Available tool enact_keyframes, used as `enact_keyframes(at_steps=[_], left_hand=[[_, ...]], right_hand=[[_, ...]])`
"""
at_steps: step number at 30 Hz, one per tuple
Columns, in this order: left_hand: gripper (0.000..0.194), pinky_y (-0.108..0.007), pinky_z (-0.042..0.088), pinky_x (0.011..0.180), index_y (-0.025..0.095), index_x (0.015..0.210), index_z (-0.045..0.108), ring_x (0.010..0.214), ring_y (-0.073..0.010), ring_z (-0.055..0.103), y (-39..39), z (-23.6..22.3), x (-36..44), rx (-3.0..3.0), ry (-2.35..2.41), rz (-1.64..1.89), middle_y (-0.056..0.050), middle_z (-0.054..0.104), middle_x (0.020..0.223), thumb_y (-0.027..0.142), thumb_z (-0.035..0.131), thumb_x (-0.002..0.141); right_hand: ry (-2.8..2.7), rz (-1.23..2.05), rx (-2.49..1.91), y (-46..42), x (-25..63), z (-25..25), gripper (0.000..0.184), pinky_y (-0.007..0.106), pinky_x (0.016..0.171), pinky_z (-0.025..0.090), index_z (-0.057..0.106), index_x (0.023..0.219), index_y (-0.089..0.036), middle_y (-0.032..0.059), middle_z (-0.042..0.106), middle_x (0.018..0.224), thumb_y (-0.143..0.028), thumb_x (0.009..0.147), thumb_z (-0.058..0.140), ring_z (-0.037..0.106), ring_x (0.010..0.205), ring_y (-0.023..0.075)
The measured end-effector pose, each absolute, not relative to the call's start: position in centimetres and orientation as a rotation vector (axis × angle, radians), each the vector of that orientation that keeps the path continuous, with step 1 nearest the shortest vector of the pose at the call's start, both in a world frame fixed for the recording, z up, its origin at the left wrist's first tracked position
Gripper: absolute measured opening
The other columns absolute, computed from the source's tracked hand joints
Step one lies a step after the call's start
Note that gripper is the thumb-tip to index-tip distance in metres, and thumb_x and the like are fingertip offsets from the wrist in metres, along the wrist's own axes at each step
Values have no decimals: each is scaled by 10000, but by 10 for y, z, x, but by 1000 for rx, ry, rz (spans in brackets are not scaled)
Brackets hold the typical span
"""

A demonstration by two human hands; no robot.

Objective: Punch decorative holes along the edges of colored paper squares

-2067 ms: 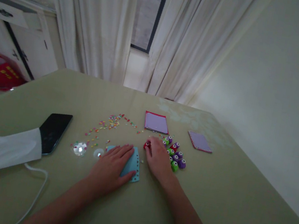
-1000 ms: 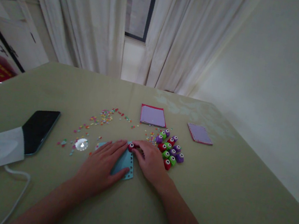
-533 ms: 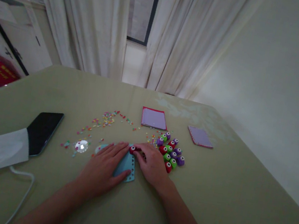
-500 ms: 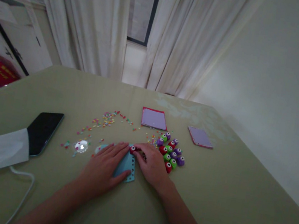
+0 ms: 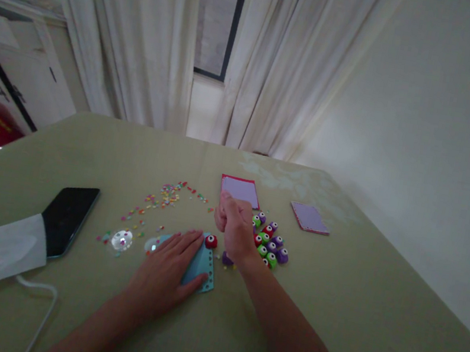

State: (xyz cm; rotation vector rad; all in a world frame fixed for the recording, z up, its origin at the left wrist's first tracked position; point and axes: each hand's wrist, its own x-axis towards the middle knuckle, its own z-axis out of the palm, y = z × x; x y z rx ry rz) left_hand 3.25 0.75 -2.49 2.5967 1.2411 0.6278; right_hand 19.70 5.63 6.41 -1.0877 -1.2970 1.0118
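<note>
My left hand (image 5: 166, 263) lies flat with fingers stretched over a light blue card (image 5: 199, 266), pressing it to the table. A row of small punched holes runs down the card's right edge. At the card's upper right corner sits a small red craft punch (image 5: 211, 241) with an eye on top, just beyond my left fingertips. My right hand (image 5: 233, 224) is raised above the table in a fist, to the right of the red punch and apart from it. A purple punch (image 5: 227, 259) lies below my right wrist, partly hidden.
Several red, green and purple punches (image 5: 271, 245) cluster at the right. Colourful paper confetti (image 5: 169, 194) is scattered at the left, near a clear round disc (image 5: 121, 240). Two lilac cards with red edges (image 5: 239, 189) (image 5: 311, 219) lie farther back. A phone (image 5: 70, 211) and white cable (image 5: 45, 312) are left.
My right hand has let go of the red punch, lifted and closed into a fist. The punch stays at the card's corner. My left hand keeps its place on the card.
</note>
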Motion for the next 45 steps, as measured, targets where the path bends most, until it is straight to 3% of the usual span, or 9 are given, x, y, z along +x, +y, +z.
enact_keyframes(at_steps=[6,13,17,19,29,33,37,42,45], left_hand=[[644,-586,455,1219,220,1551,527,1427,-355,584,6,-16,35,2557,1213,676,-126,599,1574,485,657,979],[683,-555,424,1248,189,1586,501,1467,-349,549,6,-20,34,2571,1255,609,-133,548,1626,512,618,996],[693,-565,410,1256,179,1577,516,1474,-354,540,7,-18,35,2546,1267,568,-135,542,1632,530,619,989],[693,-560,414,1254,184,1574,523,1473,-355,540,7,-18,35,2536,1275,564,-136,540,1633,528,631,981],[688,-534,494,1199,236,1595,497,1447,-337,576,7,-20,32,2500,1174,669,-123,550,1626,481,661,973],[687,-487,486,1211,282,1616,468,1467,-301,559,10,-18,28,2486,1033,738,-106,531,1645,447,678,983],[616,-518,445,1234,272,1562,525,1459,-301,563,23,-20,17,2463,1174,817,-105,557,1621,555,611,1021],[711,-612,436,1207,178,1486,607,1421,-388,583,35,-30,2,2493,1510,738,-170,608,1560,654,605,958],[662,-605,442,1205,170,1437,654,1413,-383,595,34,-31,1,2508,1550,651,-160,614,1557,633,570,972]], right_hand=[[-1570,883,-1401,53,187,34,489,299,547,215,334,562,-254,-53,283,563,-519,960,431,296,558,126],[-1665,711,-1318,52,213,63,471,290,580,257,411,647,-229,-58,377,594,-487,1037,469,360,582,131],[-2180,521,-1423,36,241,58,89,278,735,394,666,854,-180,-1,643,827,-216,927,702,582,798,169],[-2258,395,-1525,25,253,51,29,306,837,437,704,900,-178,38,685,927,-158,919,714,628,921,206],[-2025,-325,-1764,-21,280,1,343,468,1031,444,739,1289,-221,132,727,1315,-114,1027,546,631,1201,320],[-2042,-273,-1624,-28,272,0,337,458,1113,421,732,1312,-229,112,719,1369,-153,1044,542,611,1264,298],[-2133,-123,-1468,-33,261,3,296,441,1189,391,727,1310,-259,74,721,1388,-248,1072,553,611,1294,263],[-2079,-119,-1604,-27,273,9,431,528,1267,303,663,1426,-260,98,624,1542,-292,997,683,535,1427,303],[-1966,-163,-1744,-24,294,15,493,584,1278,261,663,1432,-256,125,604,1561,-256,945,740,524,1445,333]])
